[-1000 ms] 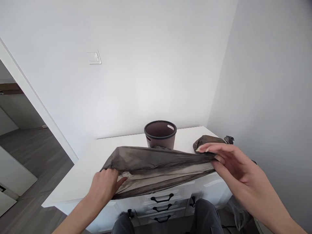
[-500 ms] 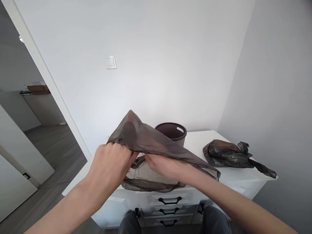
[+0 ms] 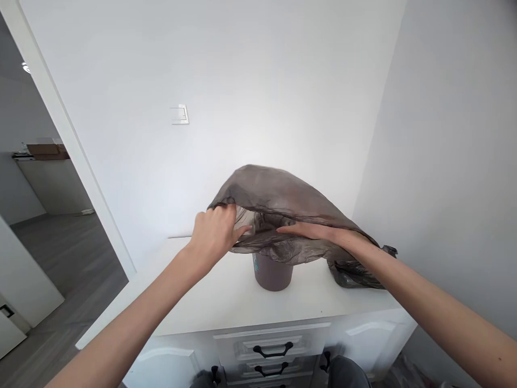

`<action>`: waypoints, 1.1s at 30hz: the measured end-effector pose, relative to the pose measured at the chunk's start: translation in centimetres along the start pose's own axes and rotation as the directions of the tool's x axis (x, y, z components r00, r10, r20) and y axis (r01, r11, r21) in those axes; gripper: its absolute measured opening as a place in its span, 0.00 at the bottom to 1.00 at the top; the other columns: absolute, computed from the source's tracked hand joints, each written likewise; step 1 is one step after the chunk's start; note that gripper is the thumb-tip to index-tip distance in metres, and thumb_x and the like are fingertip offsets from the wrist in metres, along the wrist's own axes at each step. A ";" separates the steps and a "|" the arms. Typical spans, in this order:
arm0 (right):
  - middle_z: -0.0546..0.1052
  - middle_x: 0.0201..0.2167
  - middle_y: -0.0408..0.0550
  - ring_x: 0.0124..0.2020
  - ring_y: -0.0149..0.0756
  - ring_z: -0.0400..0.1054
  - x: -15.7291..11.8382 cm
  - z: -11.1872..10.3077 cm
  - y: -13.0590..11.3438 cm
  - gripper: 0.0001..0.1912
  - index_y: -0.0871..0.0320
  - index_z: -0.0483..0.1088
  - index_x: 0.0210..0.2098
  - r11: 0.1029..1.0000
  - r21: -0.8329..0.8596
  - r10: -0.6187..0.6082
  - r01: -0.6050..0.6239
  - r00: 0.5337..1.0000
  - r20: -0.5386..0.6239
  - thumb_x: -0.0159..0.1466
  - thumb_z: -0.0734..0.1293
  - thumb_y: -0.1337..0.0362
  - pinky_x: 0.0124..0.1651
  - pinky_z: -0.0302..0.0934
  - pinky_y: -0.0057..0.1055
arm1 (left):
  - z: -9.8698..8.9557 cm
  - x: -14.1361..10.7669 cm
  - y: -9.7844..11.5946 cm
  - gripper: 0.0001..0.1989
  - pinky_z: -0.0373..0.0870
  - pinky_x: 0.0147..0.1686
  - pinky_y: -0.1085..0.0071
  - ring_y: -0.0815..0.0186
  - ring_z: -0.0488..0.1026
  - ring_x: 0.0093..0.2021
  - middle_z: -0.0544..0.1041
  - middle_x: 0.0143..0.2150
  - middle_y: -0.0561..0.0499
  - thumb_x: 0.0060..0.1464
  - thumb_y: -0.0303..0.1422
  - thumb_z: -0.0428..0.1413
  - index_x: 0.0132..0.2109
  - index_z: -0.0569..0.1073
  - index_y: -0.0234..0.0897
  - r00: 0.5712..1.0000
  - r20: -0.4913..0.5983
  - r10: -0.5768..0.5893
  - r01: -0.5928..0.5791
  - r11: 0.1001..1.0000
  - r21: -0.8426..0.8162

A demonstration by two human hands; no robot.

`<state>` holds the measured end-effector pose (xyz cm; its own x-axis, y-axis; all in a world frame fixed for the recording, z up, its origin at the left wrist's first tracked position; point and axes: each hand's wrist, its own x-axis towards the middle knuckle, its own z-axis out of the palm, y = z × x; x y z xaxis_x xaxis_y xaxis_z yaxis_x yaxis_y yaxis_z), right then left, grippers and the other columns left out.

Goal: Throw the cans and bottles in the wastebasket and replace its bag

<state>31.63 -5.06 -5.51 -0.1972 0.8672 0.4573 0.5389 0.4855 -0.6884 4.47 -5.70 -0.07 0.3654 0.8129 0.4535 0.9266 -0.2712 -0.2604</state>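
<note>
A thin dark translucent plastic bag (image 3: pixel 283 188) is spread open above a dark brown bin (image 3: pixel 273 274), hiding the bin's rim. At the bag's left edge, my left hand (image 3: pixel 216 231) grips the film with its fingers, the thumb pointing right across the opening. My right hand (image 3: pixel 302 229) reaches inside the bag's mouth from the right, fingers stretched leftward with film over and beneath it. Behind my right forearm lies a knotted dark bag (image 3: pixel 353 274), partly covered.
The bin stands on a white cabinet (image 3: pixel 194 302) with black-handled drawers below. A wall with a light switch (image 3: pixel 180 114) rises behind. At the left is a doorway; my knees are at the cabinet's front.
Both hands have moved apart, lifting and widening the bag's mouth. The bag now hangs over the bin instead of in front of it. The view has shifted slightly.
</note>
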 end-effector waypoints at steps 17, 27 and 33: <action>0.82 0.51 0.46 0.56 0.58 0.73 -0.7 -1.5 0.5 0.19 0.46 0.82 0.46 0.992 -0.079 0.115 -0.100 0.971 0.211 0.63 0.69 0.44 0.61 0.64 0.52 | 9.6 1.7 -0.3 0.14 0.68 0.53 0.60 0.59 0.77 0.48 0.82 0.44 0.48 0.65 0.27 0.50 0.48 0.80 0.42 0.795 -0.067 0.603 -0.566 0.698 -0.439; 0.84 0.39 0.44 0.51 0.56 0.76 2.7 -0.6 0.6 0.18 0.46 0.83 0.38 0.991 -0.058 0.134 -0.122 0.935 0.328 0.55 0.75 0.43 0.60 0.66 0.47 | 6.4 -0.3 -1.8 0.26 0.63 0.65 0.56 0.54 0.67 0.67 0.71 0.67 0.44 0.69 0.50 0.48 0.65 0.69 0.42 0.882 -0.036 0.470 -0.397 0.698 -0.596; 0.82 0.47 0.45 0.51 0.49 0.75 6.0 5.9 2.3 0.19 0.51 0.80 0.46 0.994 -0.099 -0.011 0.057 0.910 0.414 0.55 0.77 0.55 0.58 0.67 0.42 | 7.2 0.5 -1.2 0.35 0.70 0.57 0.53 0.48 0.69 0.62 0.71 0.64 0.40 0.61 0.58 0.53 0.66 0.64 0.40 0.930 0.032 0.367 -0.258 0.711 -0.655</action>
<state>26.88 1.94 -7.66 -0.5246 0.8298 0.1905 0.6049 0.5208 -0.6024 2.86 -1.23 -5.69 0.6766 0.6730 0.2986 0.6226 -0.7395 0.2560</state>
